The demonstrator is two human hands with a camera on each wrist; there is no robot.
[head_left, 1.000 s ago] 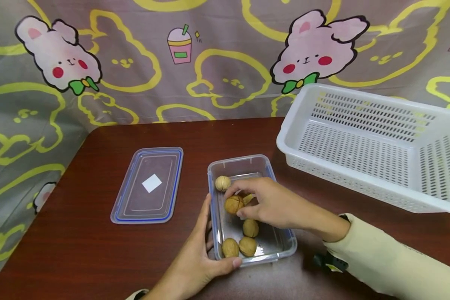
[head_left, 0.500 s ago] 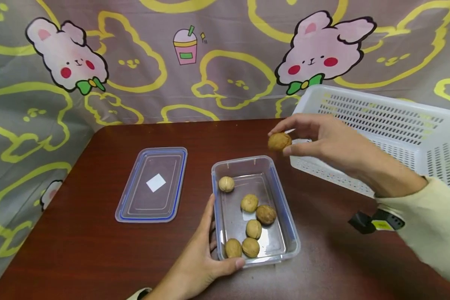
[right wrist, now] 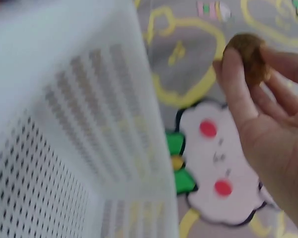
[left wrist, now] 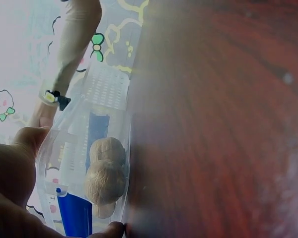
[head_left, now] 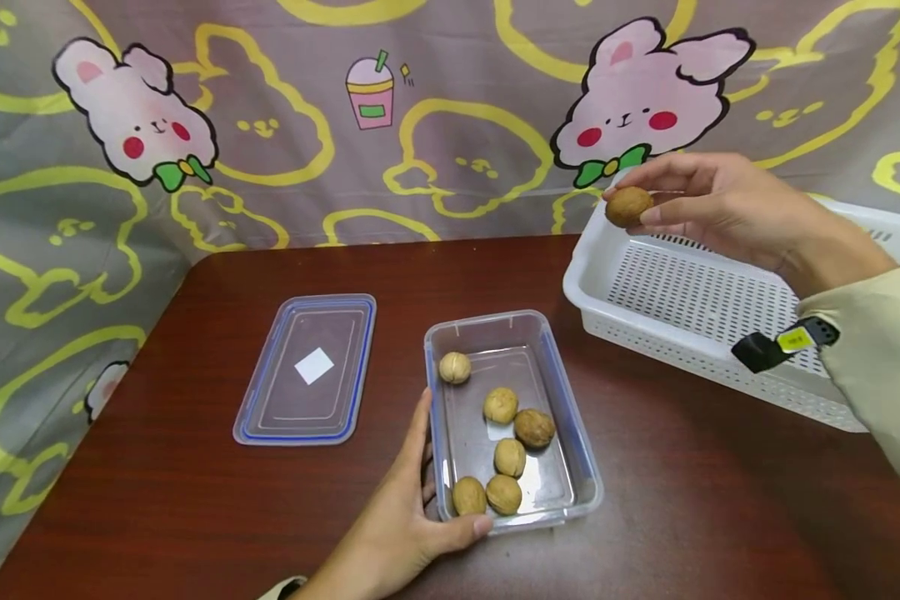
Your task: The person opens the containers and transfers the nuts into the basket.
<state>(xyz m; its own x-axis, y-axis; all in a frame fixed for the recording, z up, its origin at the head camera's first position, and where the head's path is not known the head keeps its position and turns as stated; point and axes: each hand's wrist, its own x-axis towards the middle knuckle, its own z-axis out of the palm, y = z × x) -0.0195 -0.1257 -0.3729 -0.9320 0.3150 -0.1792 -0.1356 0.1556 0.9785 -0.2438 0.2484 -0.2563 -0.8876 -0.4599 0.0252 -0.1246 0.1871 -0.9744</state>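
Observation:
My right hand (head_left: 742, 204) pinches a brown walnut (head_left: 628, 207) between thumb and fingertips, raised over the left end of the white basket (head_left: 690, 333). The right wrist view shows the same walnut (right wrist: 251, 57) at the fingertips, beside the basket wall (right wrist: 154, 124). My left hand (head_left: 405, 500) grips the near-left corner of a clear plastic food container (head_left: 570, 400), thumb on the front rim, fingers along its left side. Several walnuts (head_left: 510, 458) lie inside, one pale walnut (head_left: 455, 367) apart at the far left. In the left wrist view, walnuts (left wrist: 105, 181) show through the container wall.
A clear lid (head_left: 307, 408) with a blue seal and a white square sticker lies flat on the dark red table (head_left: 157, 467), left of the container. Behind the table hangs a printed curtain (head_left: 270, 83). The basket stands at the back right.
My right hand has lifted a walnut out of the container and carried it right and up to the basket. My left hand stays at the container's corner.

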